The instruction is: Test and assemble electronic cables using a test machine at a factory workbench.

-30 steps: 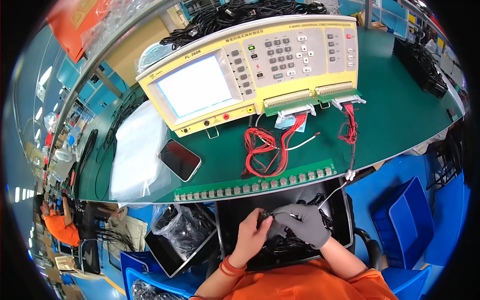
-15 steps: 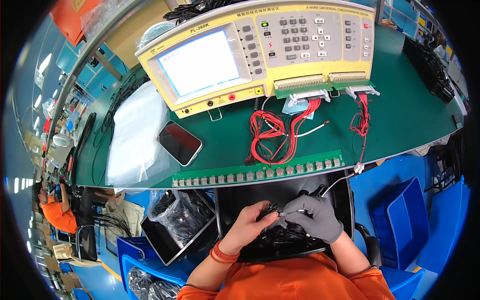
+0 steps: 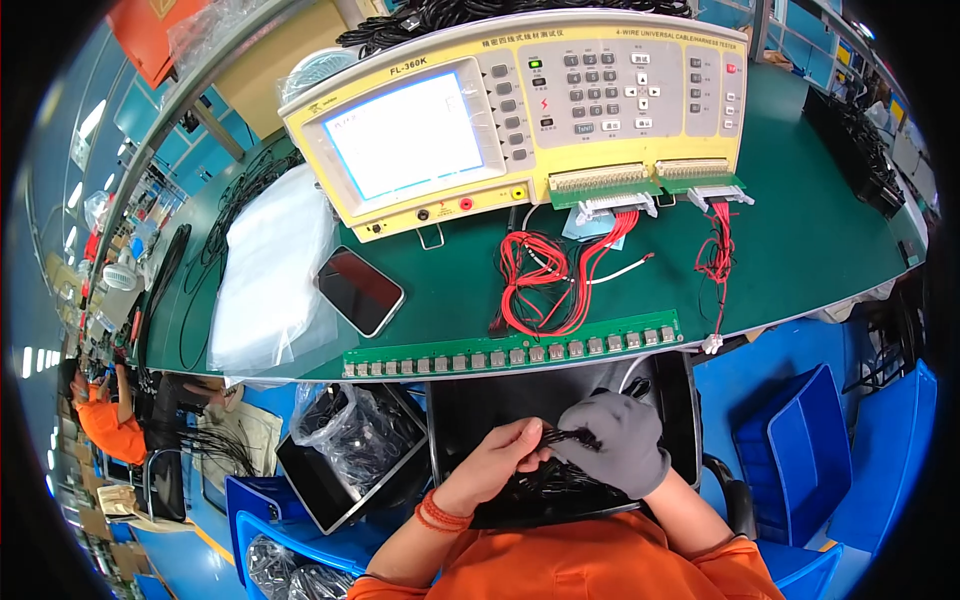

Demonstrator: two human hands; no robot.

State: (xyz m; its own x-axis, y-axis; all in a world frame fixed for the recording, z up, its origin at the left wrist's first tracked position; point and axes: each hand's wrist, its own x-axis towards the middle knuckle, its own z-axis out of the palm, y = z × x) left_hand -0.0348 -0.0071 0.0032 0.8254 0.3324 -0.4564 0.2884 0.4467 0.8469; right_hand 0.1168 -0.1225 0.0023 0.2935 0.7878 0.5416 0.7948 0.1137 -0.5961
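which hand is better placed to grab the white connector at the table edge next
Probably the right hand: both hands touch the black cable, but the right is nearer the white connector than the left hand.

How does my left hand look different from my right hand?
Your left hand is bare, while your right hand is gloved in grey. A reddish bracelet circles the wrist of the left hand; none shows on the right hand's. Both touch the same black cabling.
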